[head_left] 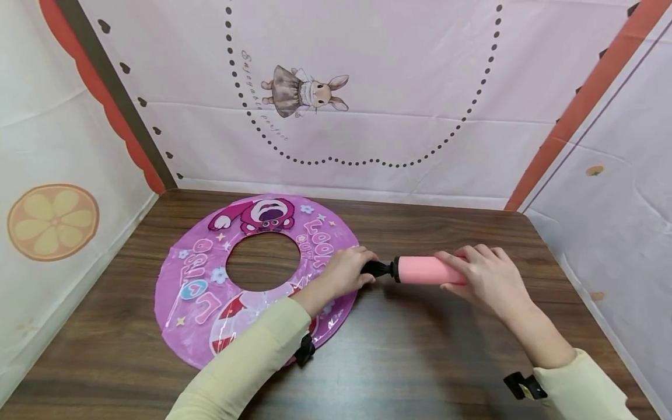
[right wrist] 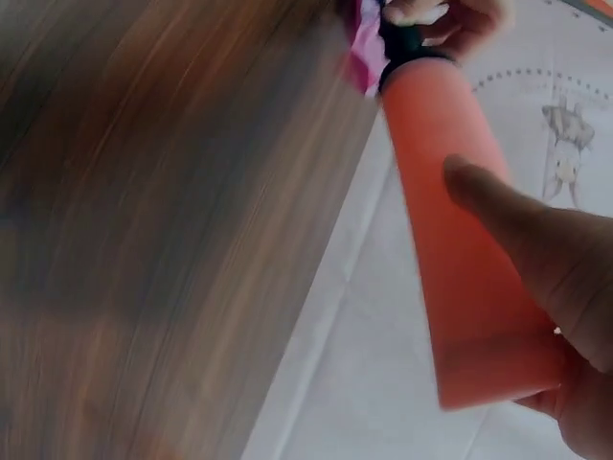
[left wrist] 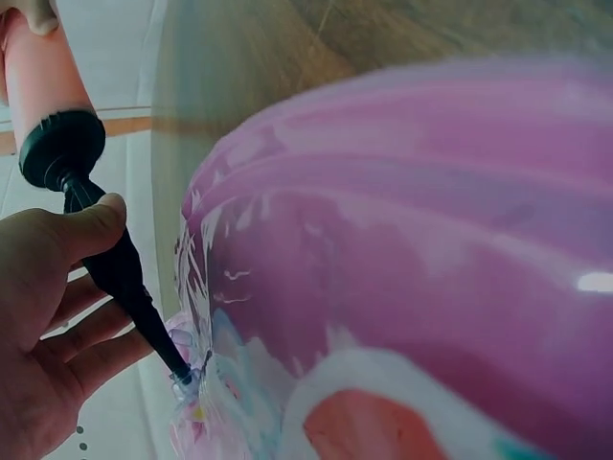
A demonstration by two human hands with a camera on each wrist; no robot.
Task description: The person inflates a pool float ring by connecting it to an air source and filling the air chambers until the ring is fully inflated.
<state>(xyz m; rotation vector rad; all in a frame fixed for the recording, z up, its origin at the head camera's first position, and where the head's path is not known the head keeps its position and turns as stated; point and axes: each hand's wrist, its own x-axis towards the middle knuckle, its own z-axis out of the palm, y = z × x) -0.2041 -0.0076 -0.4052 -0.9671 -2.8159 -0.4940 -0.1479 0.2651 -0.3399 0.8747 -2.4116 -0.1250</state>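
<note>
A purple inflatable swim ring (head_left: 175, 291) with bear, flower and letter prints lies on the table, partly puffed with wrinkled edges. At its right edge my left hand (head_left: 343, 273) pinches the black nozzle (left wrist: 117, 268) of a pink hand pump (head_left: 424, 270) between thumb and fingers. In the left wrist view, the nozzle's tip meets a clear valve (left wrist: 187, 383) on the ring. My right hand (head_left: 489, 281) grips the pump's pink barrel near its outer end, with the thumb (right wrist: 479, 196) along its side. The pump lies about level, just above the table.
The brown wood-grain table (head_left: 409, 373) is enclosed by pale printed cloth at the back (head_left: 399, 76), left and right. A rabbit print (head_left: 299, 92) marks the back cloth. Black straps (head_left: 525, 386) sit at both sleeve cuffs.
</note>
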